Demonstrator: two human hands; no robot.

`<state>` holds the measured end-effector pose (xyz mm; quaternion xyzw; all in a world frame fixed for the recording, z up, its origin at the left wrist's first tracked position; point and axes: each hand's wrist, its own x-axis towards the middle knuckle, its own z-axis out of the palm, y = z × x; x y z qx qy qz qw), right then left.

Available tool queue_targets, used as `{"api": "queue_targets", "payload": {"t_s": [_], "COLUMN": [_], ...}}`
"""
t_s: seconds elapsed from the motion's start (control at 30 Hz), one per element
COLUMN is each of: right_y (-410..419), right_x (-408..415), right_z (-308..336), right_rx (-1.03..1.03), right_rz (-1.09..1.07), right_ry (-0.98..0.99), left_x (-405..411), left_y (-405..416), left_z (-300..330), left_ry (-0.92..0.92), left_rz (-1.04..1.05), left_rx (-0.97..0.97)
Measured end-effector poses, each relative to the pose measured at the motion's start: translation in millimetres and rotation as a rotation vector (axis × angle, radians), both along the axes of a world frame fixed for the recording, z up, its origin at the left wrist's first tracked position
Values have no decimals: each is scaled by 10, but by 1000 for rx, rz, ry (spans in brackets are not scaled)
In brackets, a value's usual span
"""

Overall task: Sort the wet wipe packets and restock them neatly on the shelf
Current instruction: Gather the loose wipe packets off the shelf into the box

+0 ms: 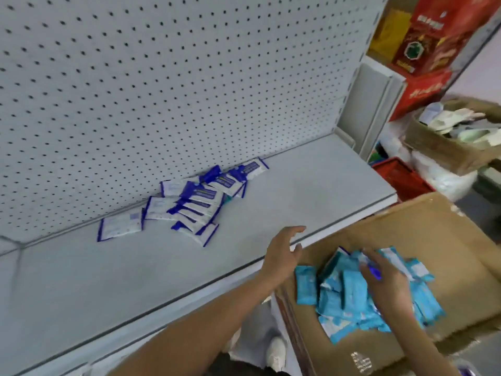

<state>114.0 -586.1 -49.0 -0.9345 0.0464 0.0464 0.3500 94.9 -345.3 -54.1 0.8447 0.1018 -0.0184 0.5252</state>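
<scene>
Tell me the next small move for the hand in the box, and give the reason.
Probably lift the right hand out of the cardboard box with the blue-edged packet under its fingers and carry it to the white-and-blue packets lying loose on the shelf. The light blue packets stay behind, and the left hand holds nothing.

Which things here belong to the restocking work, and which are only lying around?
Belong to the job:
- blue-and-white packets on the shelf
- light-blue packets in the cardboard box
- left hand, open, and right hand in the box

Just lying about:
- red boxes
- red basket
- second cardboard box holding mixed items
</scene>
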Motion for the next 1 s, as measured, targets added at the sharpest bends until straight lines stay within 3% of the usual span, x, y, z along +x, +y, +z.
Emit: {"api": "queue_targets", "payload": {"t_s": [0.17,0.3,0.4,0.57,0.87,1.0], "right_y": [1329,2476,3217,4075,4366,4371], "right_x": [82,90,66,-5,19,131], "right_z": [-150,-148,-101,-146,-437,-485], "right_rx": [61,50,-18,-163,-437,-465], "right_rz": [360,579,737,861,750,747], "right_ry": [47,76,86,111,14,59], "left_x": [-408,-778,-968,-1040,-937,-845], "left_y": [1653,3047,3808,4397,4585,4572], "left_z": [-54,-217,-402,-732,-831,-730], "left_ry": [-178,24,179,410,265,101], "left_rz": [353,544,480,161,125,102], "left_rx": [238,392,527,711,1074,1046]}}
